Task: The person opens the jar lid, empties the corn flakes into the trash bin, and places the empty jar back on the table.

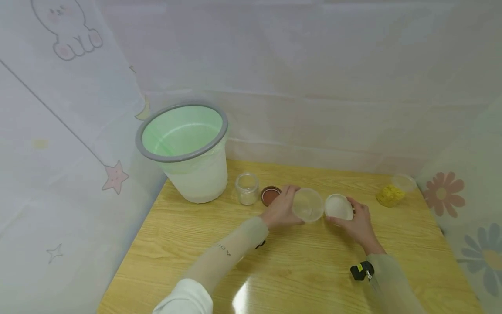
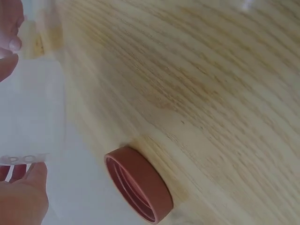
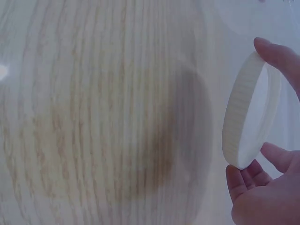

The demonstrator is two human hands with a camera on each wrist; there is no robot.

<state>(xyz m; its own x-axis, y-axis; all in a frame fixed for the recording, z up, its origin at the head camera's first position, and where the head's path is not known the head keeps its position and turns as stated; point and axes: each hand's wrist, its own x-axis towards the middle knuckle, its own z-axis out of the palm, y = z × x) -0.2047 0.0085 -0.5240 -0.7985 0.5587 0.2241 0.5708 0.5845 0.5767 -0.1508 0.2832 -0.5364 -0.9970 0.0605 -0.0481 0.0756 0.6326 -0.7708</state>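
Okay, left hand grips a clear tub, plastic I think, and right hand pinches a white lid.

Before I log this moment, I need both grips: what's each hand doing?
Left hand: closed, holding the clear container.
Right hand: closed, holding the white lid.

The head camera looks forward and down from high up, over much of the table. Each wrist camera looks from close by. Head and left wrist share the red-brown lid; head and right wrist, the white lid
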